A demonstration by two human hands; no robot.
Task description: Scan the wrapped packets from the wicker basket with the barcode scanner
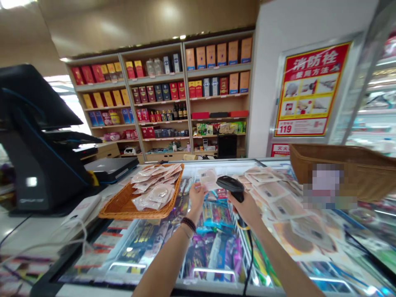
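Observation:
My left hand, with a dark bead bracelet at the wrist, pinches the lower left corner of a small clear plastic packet that has a label on it. In my right hand is a black barcode scanner, its head pointing left at the packet. The scanner's cord hangs down toward me. To the left, an orange wicker basket holds several similar flat packets. More flat packets lie spread in overlapping rows on the glass at the right.
Under my hands is a glass-topped freezer with wrapped ice pops inside. A checkout terminal and a flat black scale stand left. A brown basket sits at the right; boxed goods fill the shelves behind.

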